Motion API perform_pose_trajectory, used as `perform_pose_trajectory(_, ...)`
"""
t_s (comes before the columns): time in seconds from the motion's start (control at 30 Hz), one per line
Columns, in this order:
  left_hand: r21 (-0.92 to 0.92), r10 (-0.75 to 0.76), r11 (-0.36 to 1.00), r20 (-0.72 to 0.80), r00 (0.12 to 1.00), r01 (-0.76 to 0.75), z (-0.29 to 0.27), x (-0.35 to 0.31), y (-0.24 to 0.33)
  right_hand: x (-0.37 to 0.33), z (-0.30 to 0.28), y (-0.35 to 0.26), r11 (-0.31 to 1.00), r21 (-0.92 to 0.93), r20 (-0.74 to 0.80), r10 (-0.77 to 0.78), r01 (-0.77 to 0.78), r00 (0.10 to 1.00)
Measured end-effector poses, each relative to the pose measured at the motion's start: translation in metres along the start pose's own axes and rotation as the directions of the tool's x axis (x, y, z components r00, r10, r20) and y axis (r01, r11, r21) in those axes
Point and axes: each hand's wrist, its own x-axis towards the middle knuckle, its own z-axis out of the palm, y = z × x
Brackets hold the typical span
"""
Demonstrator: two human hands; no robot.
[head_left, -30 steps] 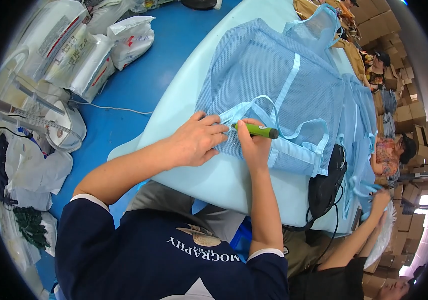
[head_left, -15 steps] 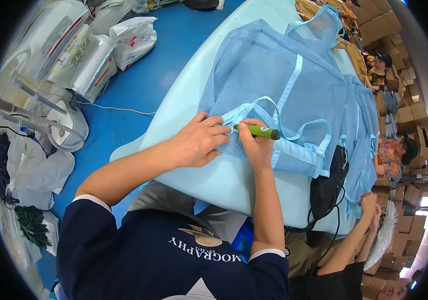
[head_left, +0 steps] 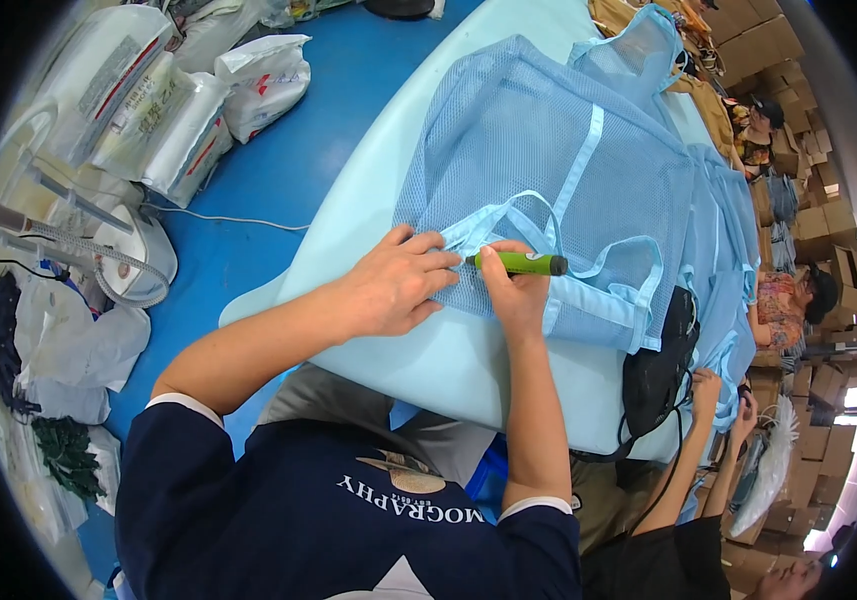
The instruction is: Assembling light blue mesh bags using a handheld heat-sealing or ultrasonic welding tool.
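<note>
A light blue mesh bag [head_left: 508,140] with paler bands and strap loops lies spread on the pale blue padded table [head_left: 348,245]. My left hand [head_left: 408,280] is at its near left corner, fingers bent and pressed onto the gathered strap [head_left: 468,232]; the fabric under them is partly hidden. In my right hand [head_left: 518,292] is a green marker pen [head_left: 526,263] with dark ends, gripped between thumb and fingers. Its tip touches or nearly touches the strap beside my left fingertips; the exact contact is too small to tell.
More blue mesh fabric [head_left: 723,240] and a black cloth-like item [head_left: 656,365] with cords lie to the right. A co-worker's hands [head_left: 723,400] are beside that fabric. White packages [head_left: 183,130] and a white hose appliance [head_left: 138,250] are on the left. Cardboard boxes [head_left: 808,440] stand far right.
My hands stay at almost the same spot; the marker pen has tilted slightly. At the right, the co-worker's hands have parted, and one has moved in to the blue fabric.
</note>
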Motion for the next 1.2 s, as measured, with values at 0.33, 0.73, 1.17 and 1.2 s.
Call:
perform_pose_trajectory(0.33, 0.043, 0.021, 0.999, -0.002, 1.0, -0.021, -0.001, 0.0, 0.0, 0.002, 0.003, -0.004, 0.997, 0.078, -0.057, -0.018, 0.023, 0.998)
perform_pose_trajectory(0.73, 0.037, 0.036, 0.999, -0.03, 0.999, -0.035, 0.0, 0.001, -0.001, 0.002, 0.002, -0.002, 0.997, 0.064, -0.076, -0.031, 0.036, 0.997)
perform_pose_trajectory(1.17, 0.032, 0.036, 0.999, 0.03, 0.999, -0.037, -0.004, 0.0, 0.001, 0.0, 0.005, -0.002, 0.99, 0.005, -0.018, -0.139, 0.139, 0.99)
perform_pose_trajectory(1.2, 0.032, 0.038, 0.999, 0.031, 0.999, -0.039, -0.004, 0.0, 0.001, 0.001, 0.005, 0.0, 0.99, 0.005, -0.021, -0.139, 0.139, 0.99)
